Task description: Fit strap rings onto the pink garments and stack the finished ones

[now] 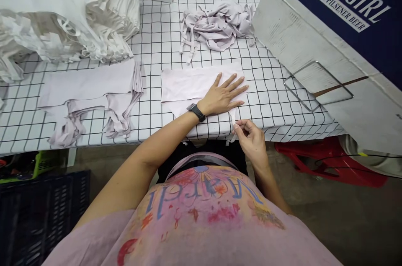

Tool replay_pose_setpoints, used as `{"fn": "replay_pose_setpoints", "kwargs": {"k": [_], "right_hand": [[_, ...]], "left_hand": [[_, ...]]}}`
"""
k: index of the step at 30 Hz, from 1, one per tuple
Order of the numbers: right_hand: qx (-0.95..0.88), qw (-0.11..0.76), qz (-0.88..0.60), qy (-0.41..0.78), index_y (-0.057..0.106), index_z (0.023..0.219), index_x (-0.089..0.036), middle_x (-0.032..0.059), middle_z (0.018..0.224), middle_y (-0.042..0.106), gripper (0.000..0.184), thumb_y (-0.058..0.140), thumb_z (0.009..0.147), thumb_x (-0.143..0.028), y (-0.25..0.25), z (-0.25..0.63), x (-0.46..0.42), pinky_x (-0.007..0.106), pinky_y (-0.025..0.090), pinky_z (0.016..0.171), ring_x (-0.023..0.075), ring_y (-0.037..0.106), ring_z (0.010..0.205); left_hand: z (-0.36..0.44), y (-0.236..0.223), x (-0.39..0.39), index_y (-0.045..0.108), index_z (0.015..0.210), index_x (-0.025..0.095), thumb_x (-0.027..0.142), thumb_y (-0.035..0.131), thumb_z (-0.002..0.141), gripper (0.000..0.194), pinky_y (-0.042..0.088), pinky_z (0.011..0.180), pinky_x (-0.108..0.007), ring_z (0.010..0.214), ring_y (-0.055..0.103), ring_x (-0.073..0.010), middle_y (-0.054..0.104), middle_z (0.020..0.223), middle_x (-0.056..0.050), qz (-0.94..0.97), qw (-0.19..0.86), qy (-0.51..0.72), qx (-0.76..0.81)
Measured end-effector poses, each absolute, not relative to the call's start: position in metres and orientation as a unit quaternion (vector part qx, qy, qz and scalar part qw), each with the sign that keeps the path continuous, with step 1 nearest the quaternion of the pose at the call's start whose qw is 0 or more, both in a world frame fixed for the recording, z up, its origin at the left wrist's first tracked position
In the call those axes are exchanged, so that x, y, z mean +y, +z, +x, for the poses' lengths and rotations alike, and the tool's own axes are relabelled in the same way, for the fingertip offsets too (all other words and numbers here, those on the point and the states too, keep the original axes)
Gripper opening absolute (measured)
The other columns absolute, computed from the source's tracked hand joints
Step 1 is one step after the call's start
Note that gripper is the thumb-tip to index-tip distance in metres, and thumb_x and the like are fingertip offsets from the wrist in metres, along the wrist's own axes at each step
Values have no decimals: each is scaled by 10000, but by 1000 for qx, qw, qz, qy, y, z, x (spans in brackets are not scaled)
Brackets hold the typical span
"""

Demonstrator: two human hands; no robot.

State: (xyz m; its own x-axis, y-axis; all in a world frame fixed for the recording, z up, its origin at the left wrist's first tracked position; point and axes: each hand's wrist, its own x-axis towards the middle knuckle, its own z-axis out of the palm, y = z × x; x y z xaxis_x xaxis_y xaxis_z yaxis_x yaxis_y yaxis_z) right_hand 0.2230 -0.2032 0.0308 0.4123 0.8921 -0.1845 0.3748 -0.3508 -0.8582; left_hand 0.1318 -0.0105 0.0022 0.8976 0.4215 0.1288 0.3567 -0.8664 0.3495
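A pale pink strappy top (185,83) lies flat and folded near the front edge of the table. My left hand (223,93) rests on its right part, palm down with fingers spread. Just below, my right hand (251,134) pinches a thin shoulder strap (233,117) of this top between thumb and fingers at the table edge. Part of the strap hangs past the edge. To the left is a neat stack of similar pink tops (89,83), their straps bunched toward me. A loose heap of pink tops (220,25) lies farther back.
A large pile of white garments (72,10) fills the back left of the checked tablecloth (153,44). A blue and white carton (314,44) with a metal wire frame (318,86) stands at right. A red plastic stool (329,161) is below the table.
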Motion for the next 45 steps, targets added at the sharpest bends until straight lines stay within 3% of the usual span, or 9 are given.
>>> {"fn": "replay_pose_setpoints", "kwargs": {"k": [5, 10, 18, 22, 28, 34, 39, 45], "right_hand": [[-376, 422, -705, 428, 573, 1077, -239, -18, 713, 690, 304, 674, 906, -470, 33, 230, -213, 300, 490, 691, 176, 654, 681], [-379, 384, -671, 509, 639, 944, -222, 9, 729, 697, 263, 697, 892, -473, 50, 240, -239, 299, 518, 722, 175, 664, 712], [-384, 313, -684, 536, 784, 1005, -230, 56, 806, 765, 314, 675, 923, -513, 67, 250, -288, 330, 575, 746, 215, 712, 769], [-365, 292, -689, 554, 805, 1022, -237, 79, 878, 799, 316, 701, 902, -510, 75, 257, -305, 325, 575, 685, 216, 710, 748], [-356, 280, -673, 585, 808, 994, -224, 69, 812, 788, 331, 693, 903, -521, 86, 262, -313, 306, 557, 651, 188, 680, 679], [-397, 261, -633, 611, 834, 986, -253, 60, 806, 796, 272, 687, 921, -473, 97, 272, -325, 295, 561, 648, 215, 736, 748], [-385, 339, -624, 589, 841, 1076, -281, 74, 864, 817, 290, 637, 968, -457, 94, 279, -337, 300, 562, 595, 202, 717, 677], [-376, 438, -593, 561, 821, 1128, -288, 74, 984, 825, 219, 727, 935, -330, 83, 269, -306, 305, 618, 686, 179, 740, 712]], "left_hand": [[132, -1, -10, 324, 1613, 383, 625, 337, 1038, 624, -5, 1298, -654, 1625, 155, -296, 287, 1713, 26, 960, 160, 105, 203], [132, -3, -10, 307, 1619, 381, 612, 348, 1040, 625, -4, 1299, -648, 1626, 153, -287, 273, 1718, 23, 961, 154, 106, 204], [134, -4, -8, 308, 1616, 397, 604, 378, 1031, 624, -21, 1301, -645, 1626, 151, -296, 287, 1713, 35, 958, 168, 106, 207], [134, -5, -8, 317, 1613, 394, 629, 368, 1027, 633, -23, 1301, -640, 1628, 147, -285, 284, 1714, 26, 958, 169, 105, 208], [134, -9, -4, 318, 1613, 394, 661, 371, 1011, 662, -72, 1301, -622, 1624, 154, -313, 276, 1718, 24, 953, 194, 115, 203], [135, -13, -2, 325, 1612, 394, 688, 370, 997, 684, -76, 1295, -621, 1623, 146, -320, 292, 1713, 19, 948, 211, 124, 203], [135, -17, 1, 328, 1611, 399, 691, 382, 991, 688, -69, 1297, -623, 1625, 127, -334, 297, 1711, 21, 946, 218, 136, 197], [135, -19, 1, 342, 1604, 403, 681, 415, 991, 676, -73, 1294, -649, 1620, 160, -343, 285, 1716, 10, 946, 221, 142, 190]]}}
